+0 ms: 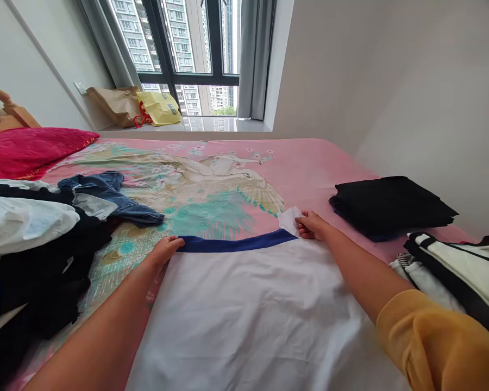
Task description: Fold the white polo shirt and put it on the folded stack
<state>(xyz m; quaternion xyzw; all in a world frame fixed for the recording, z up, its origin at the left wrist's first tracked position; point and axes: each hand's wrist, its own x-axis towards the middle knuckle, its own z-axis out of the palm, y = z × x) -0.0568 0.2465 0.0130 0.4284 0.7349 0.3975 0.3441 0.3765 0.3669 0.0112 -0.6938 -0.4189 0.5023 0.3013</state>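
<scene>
Left hand [168,250]: thumb and fingers clamped on the left end of the blue band [236,243]
Right hand [309,225]: fingertips pinched together on the white flap [289,220] at the band's right end
White garment [244,304]: spread between the hands and nearer the body (lightly creased)
Denim garment [124,203]: beyond the left fingers, to their left, beside loose clothes [36,228]
Folded black clothes [391,203]: right of the right fingers
Pink bedspread [305,168]: beneath, reaching past both hands

The near end of the white cloth [244,309] is cut off. Writing on the yellow bag [157,110] cannot be read.
</scene>
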